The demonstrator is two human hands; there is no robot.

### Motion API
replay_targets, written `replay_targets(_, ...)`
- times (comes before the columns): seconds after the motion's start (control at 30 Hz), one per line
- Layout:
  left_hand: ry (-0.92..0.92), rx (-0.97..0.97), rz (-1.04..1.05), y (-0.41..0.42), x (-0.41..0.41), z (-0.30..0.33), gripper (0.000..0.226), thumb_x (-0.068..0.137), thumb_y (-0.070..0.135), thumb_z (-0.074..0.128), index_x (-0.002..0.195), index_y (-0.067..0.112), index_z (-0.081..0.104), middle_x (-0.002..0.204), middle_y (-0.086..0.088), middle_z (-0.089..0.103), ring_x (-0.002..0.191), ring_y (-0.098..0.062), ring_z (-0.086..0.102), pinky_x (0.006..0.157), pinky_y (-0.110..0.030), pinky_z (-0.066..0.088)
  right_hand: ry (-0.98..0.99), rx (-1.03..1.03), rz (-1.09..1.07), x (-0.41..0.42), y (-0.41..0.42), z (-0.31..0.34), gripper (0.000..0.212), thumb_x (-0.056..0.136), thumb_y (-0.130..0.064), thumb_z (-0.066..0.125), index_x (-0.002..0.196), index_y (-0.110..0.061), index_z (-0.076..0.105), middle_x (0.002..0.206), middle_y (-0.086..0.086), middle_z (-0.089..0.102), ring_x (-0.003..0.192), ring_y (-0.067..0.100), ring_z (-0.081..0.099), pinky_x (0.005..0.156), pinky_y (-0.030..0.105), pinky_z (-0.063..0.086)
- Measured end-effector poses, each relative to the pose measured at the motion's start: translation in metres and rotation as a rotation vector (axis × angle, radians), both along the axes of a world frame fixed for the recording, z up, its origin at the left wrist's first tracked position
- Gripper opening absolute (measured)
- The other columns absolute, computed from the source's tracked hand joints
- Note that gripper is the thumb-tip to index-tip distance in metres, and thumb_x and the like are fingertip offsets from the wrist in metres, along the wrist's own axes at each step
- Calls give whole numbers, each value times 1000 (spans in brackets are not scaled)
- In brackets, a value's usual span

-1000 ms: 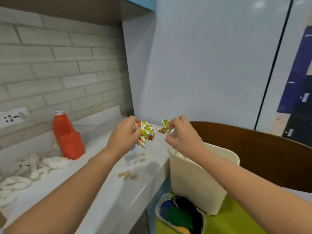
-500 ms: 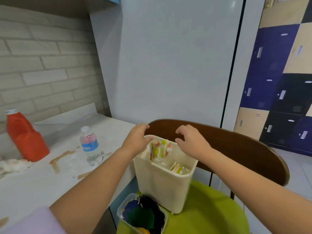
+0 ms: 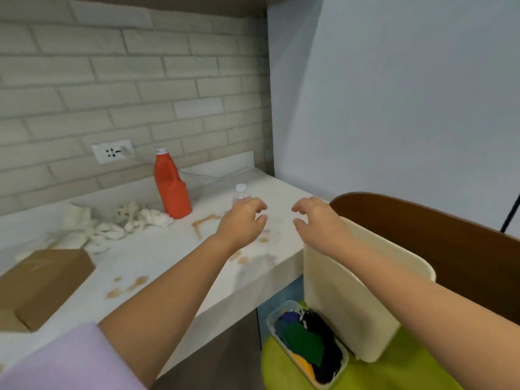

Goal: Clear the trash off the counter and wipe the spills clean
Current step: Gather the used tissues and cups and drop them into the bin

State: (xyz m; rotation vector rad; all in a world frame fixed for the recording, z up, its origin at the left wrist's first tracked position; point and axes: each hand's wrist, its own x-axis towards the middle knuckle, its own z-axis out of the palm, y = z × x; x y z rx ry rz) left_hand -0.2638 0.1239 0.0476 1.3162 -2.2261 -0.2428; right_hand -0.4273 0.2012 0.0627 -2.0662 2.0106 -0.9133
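My left hand [image 3: 243,222] hovers over the white counter [image 3: 157,257] with loosely curled fingers and holds nothing. Just behind it stands a small water bottle [image 3: 241,192], mostly hidden by the hand. My right hand [image 3: 316,220], also empty with relaxed fingers, hangs above the counter's right corner beside the cream trash bin [image 3: 351,299]. Brown spill stains [image 3: 205,222] streak the counter near the hands, with more stains [image 3: 129,288] nearer me. Crumpled white tissues [image 3: 112,226] lie at the back left. An orange bottle [image 3: 171,190] stands by the wall.
A brown cardboard box [image 3: 42,282] lies at the counter's left front. The bin sits on a green-seated chair [image 3: 394,370] with a brown backrest [image 3: 439,237]. A clear tub of dark cloths [image 3: 306,342] sits next to the bin. A wall socket [image 3: 112,150] is on the brick wall.
Both hands let the colourful wrappers go into the bin, then drew back left over the counter, empty. My view swung left towards the counter.
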Motion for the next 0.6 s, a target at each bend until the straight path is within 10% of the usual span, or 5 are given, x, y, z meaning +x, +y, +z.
replay_targets(0.6,-63,68,387,-83,286,-23,28,90,21,53,116,13,60,118,-5,60,110,-23,55,92,-35,45,1,151,355,239,-145,-26,39,89,-15,49,128,-13,50,128,10,53,116,27,51,95,37,45)
